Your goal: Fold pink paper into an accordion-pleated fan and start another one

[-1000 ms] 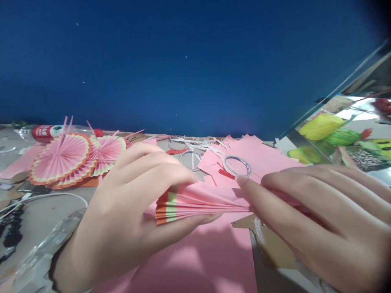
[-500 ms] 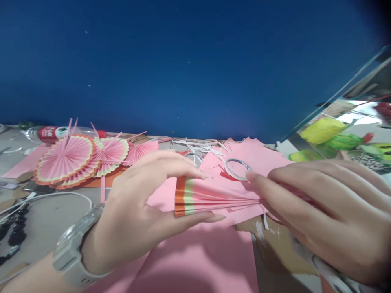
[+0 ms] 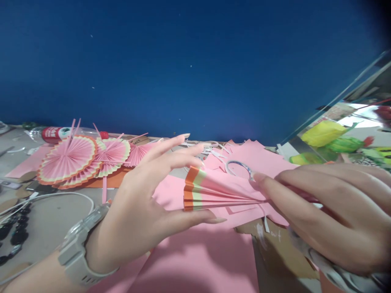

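A pleated pink paper fan (image 3: 220, 191) with orange and green edge bands is held above the table. My right hand (image 3: 324, 211) pinches its narrow folded end. At the wide banded end, my left hand (image 3: 146, 203) has its thumb under the pleats and a fingertip on top, the other fingers stretched out. A grey watch (image 3: 76, 248) is on my left wrist. Below lies a pink paper sheet (image 3: 198, 260).
Finished pink paper rosettes (image 3: 67, 160) lie at the back left beside a red-labelled bottle (image 3: 55, 133). A tape ring (image 3: 238, 167), paper scraps and pink sheets lie behind the fan. A white cable and dark beads are at the left; cardboard (image 3: 275, 252) is under my right hand.
My left hand has slid back from covering the pleats and its fingers have lifted and spread. The fan's banded end has opened wider and tilted upward.
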Tool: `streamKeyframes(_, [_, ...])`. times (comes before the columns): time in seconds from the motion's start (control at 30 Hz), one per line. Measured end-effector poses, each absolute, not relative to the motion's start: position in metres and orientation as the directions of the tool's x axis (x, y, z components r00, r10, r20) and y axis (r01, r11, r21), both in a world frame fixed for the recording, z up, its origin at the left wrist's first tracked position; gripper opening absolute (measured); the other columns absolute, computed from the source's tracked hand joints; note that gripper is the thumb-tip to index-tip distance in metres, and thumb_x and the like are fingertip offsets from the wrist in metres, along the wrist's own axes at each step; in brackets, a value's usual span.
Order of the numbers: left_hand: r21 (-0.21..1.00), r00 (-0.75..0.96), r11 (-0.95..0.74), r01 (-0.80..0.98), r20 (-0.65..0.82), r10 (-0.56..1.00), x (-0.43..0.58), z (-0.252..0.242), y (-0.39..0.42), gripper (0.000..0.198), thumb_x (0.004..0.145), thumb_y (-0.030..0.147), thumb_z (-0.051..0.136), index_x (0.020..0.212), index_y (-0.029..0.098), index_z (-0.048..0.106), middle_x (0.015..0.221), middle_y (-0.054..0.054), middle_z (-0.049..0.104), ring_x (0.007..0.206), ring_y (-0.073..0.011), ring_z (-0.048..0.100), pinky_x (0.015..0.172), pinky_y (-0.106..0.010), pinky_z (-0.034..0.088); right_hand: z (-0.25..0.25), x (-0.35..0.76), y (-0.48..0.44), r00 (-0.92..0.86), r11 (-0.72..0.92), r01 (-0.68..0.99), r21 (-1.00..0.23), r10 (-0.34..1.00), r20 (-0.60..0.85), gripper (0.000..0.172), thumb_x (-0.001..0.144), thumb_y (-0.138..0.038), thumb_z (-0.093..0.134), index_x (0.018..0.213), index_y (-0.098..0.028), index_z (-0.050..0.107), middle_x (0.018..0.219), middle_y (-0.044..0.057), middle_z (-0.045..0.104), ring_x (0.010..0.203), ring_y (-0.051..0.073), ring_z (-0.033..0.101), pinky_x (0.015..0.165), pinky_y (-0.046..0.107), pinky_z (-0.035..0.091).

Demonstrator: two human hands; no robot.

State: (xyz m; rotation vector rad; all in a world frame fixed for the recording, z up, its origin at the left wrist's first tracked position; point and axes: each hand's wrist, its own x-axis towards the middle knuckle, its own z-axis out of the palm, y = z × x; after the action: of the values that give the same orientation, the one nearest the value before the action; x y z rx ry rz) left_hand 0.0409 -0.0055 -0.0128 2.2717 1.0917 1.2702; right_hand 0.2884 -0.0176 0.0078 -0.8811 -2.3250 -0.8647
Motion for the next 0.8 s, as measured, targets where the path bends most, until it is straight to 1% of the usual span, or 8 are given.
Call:
streamKeyframes(0.07, [0.544,0.325,-0.678,0.494,0.608,0.725,0.041,-0.013,-0.005,0.048,0.064,0.043,0.075,0.104,0.026,0.055,0.123,-0.003,0.059,0.129,-0.0267,0.038,0.108,-0.051,0.031,0.009,0.288,-0.017,-0.732,0.597,0.645,0.477,0.306,0.608,0.018,0.078,-0.013,0.056,0.094,-0.020,0.060,0.071,0.007,0.062,0.067,0.024,0.055,0.059,0.037,0.042])
streamKeyframes(0.1, [0.521,0.328,-0.687,0.507,0.620,0.713,0.041,-0.013,-0.005,0.047,0.064,0.043,0.075,0.104,0.026,0.055,0.123,-0.003,0.059,0.129,-0.0263,0.038,0.109,-0.051,0.029,0.009,0.288,-0.017,-0.748,0.599,0.627,0.498,0.285,0.599,0.018,0.077,-0.012,0.057,0.094,-0.018,0.060,0.071,0.008,0.061,0.067,0.025,0.055,0.058,0.037,0.042])
streamKeyframes(0.3, [0.380,0.365,-0.758,0.530,0.705,0.608,0.040,-0.012,-0.004,0.044,0.065,0.040,0.076,0.101,0.023,0.056,0.114,-0.003,0.064,0.123,-0.0252,0.045,0.109,-0.051,0.028,0.004,0.290,-0.012,-0.721,0.609,0.651,0.454,0.308,0.621,0.016,0.083,-0.015,0.052,0.097,-0.017,0.061,0.075,0.008,0.061,0.074,0.024,0.058,0.062,0.037,0.044])
streamKeyframes(0.43, [0.306,0.385,-0.782,0.543,0.736,0.556,0.039,-0.012,-0.004,0.038,0.066,0.039,0.075,0.095,0.023,0.057,0.108,-0.002,0.068,0.118,-0.0247,0.050,0.108,-0.054,0.026,-0.004,0.290,-0.005,-0.676,0.628,0.688,0.364,0.372,0.636,0.020,0.079,-0.009,0.058,0.097,-0.019,0.059,0.078,0.005,0.061,0.075,0.020,0.058,0.067,0.034,0.046])
streamKeyframes(0.57, [0.330,0.392,-0.774,0.540,0.715,0.579,0.038,-0.012,-0.005,0.036,0.067,0.038,0.075,0.094,0.024,0.057,0.103,-0.001,0.069,0.114,-0.0241,0.053,0.109,-0.053,0.024,-0.009,0.289,0.000,-0.679,0.704,0.670,0.233,0.455,0.576,0.024,0.082,-0.007,0.053,0.102,-0.019,0.056,0.083,0.006,0.061,0.079,0.019,0.058,0.070,0.035,0.048])
streamKeyframes(0.63, [0.352,0.394,-0.779,0.520,0.710,0.584,0.036,-0.013,-0.004,0.037,0.068,0.036,0.074,0.098,0.023,0.057,0.101,-0.001,0.069,0.111,-0.0230,0.055,0.110,-0.051,0.025,-0.009,0.288,0.000,-0.675,0.728,0.660,0.188,0.464,0.574,0.025,0.081,-0.006,0.054,0.103,-0.018,0.055,0.084,0.006,0.061,0.080,0.019,0.058,0.072,0.035,0.048])
streamKeyframes(0.73, [0.350,0.439,-0.820,0.453,0.713,0.546,0.033,-0.013,-0.001,0.038,0.075,0.026,0.069,0.109,0.022,0.053,0.104,-0.003,0.067,0.108,-0.0209,0.056,0.110,-0.048,0.027,-0.007,0.286,-0.001,-0.660,0.755,0.645,0.122,0.469,0.586,0.022,0.084,-0.008,0.051,0.105,-0.017,0.053,0.085,0.006,0.060,0.082,0.017,0.057,0.073,0.033,0.048])
streamKeyframes(0.8, [0.330,0.485,-0.854,0.403,0.714,0.505,0.031,-0.011,0.002,0.032,0.079,0.019,0.061,0.110,0.022,0.053,0.102,-0.003,0.067,0.108,-0.0204,0.056,0.107,-0.046,0.033,-0.005,0.284,-0.002,-0.667,0.778,0.625,0.066,0.488,0.563,0.021,0.087,-0.011,0.048,0.106,-0.016,0.053,0.087,0.007,0.059,0.084,0.018,0.056,0.074,0.033,0.048])
